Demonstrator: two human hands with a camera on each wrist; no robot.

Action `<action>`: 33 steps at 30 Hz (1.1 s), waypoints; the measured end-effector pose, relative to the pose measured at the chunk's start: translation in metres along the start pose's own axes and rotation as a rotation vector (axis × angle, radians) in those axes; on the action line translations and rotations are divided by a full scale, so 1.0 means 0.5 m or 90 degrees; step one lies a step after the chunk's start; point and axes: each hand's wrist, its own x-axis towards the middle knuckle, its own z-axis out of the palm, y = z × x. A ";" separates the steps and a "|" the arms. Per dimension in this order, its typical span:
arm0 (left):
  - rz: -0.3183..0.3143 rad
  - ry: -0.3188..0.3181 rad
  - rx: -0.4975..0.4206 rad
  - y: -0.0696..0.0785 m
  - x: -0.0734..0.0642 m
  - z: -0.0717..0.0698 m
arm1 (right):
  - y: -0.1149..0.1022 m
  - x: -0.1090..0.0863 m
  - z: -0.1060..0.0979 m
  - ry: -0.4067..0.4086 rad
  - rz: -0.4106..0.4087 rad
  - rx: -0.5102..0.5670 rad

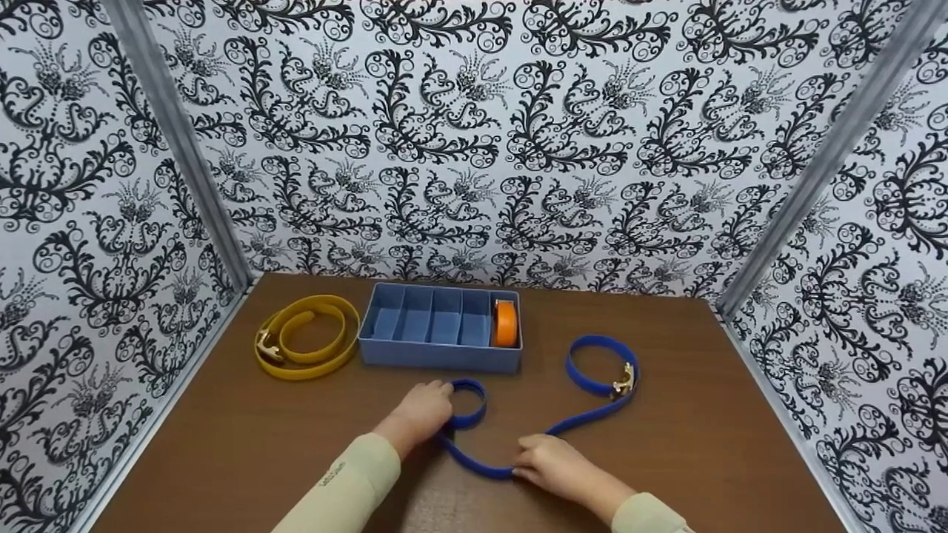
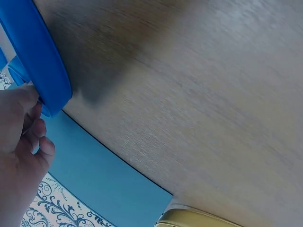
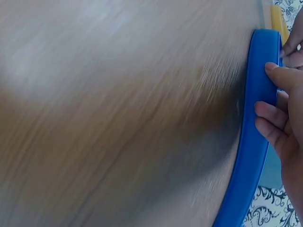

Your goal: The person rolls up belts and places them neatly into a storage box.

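Note:
A blue belt (image 1: 480,468) stands on its edge across the brown table in the head view. My left hand (image 1: 426,411) pinches it beside a small round coil at one end. Further along the strap, my right hand (image 1: 555,466) holds it between thumb and fingers. Past that hand the belt curves away to a larger loop with a gold buckle (image 1: 624,380) at the right. The left wrist view shows the fingertips gripping the blue strap (image 2: 40,56). In the right wrist view, the thumb lies on the outer face of the strap (image 3: 259,94).
Behind the hands stands a blue-grey box (image 1: 444,357) with several compartments. A rolled orange belt (image 1: 506,326) sits in its rightmost compartment. Left of the box lies a coiled yellow belt (image 1: 296,371) with a gold buckle. Patterned walls (image 1: 474,148) enclose the table at the back and sides.

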 end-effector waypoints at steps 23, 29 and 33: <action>-0.263 -0.067 -0.189 -0.063 -0.024 0.002 | 0.090 -0.107 -0.053 -0.020 -0.005 0.056; -0.264 -0.054 -0.210 -0.082 -0.033 0.013 | 0.113 -0.125 -0.067 -0.037 0.025 0.077; -0.276 -0.054 -0.220 -0.091 -0.037 0.022 | 0.128 -0.132 -0.073 -0.039 0.023 0.079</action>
